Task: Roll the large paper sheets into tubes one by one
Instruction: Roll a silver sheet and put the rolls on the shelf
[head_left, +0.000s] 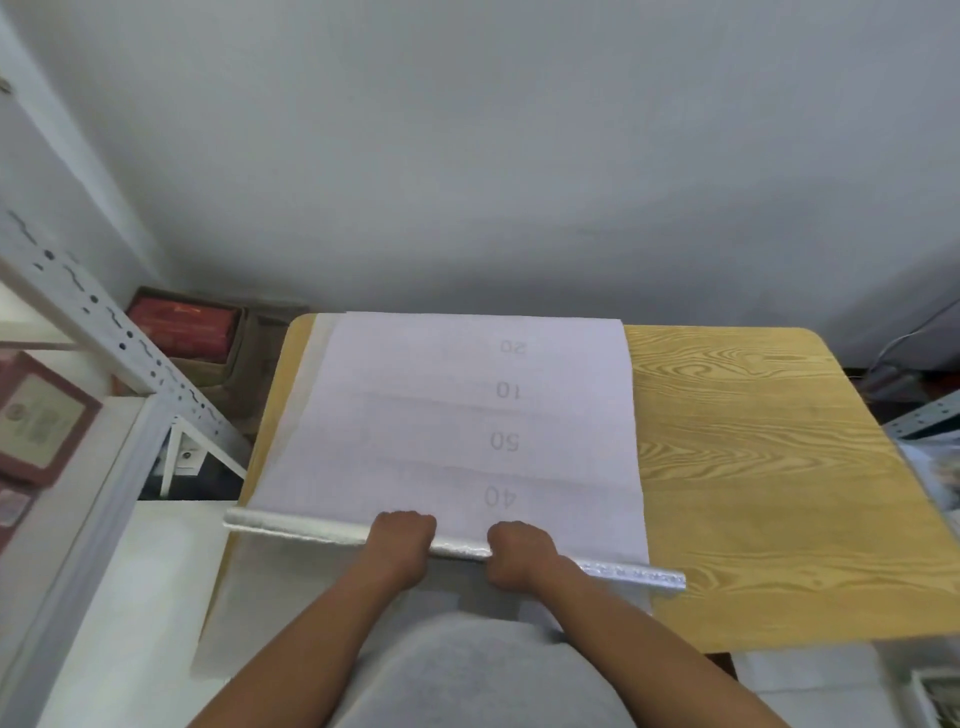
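A large paper sheet lies flat on the wooden bench, covering its left part and reaching from the far edge at 12 o'clock down to the near side; faint numbers show through it upside down. At the sheet's near end, toward 6 o'clock, a slim silvery roll lies crosswise, running from about 9 o'clock to 3 o'clock and poking out past the sheet's right edge. The left hand and right hand sit side by side near the roll's middle, a short gap between them, each with fingers curled over and clamped on the roll. Whether the roll is the sheet's own started edge or a separate core the paper winds around cannot be told from here. More pale paper spreads beneath, hanging off the bench's near left corner, so further sheets seem to wait underneath; their count is hidden. By my reading the task is at an early stage: this sheet has only a turn or so wound in, nearly all of its length lies flat ahead toward 12 o'clock, and no finished tube is in view. What remains is to roll away along the whole sheet, keeping both ends level, then repeat for whatever lies below.
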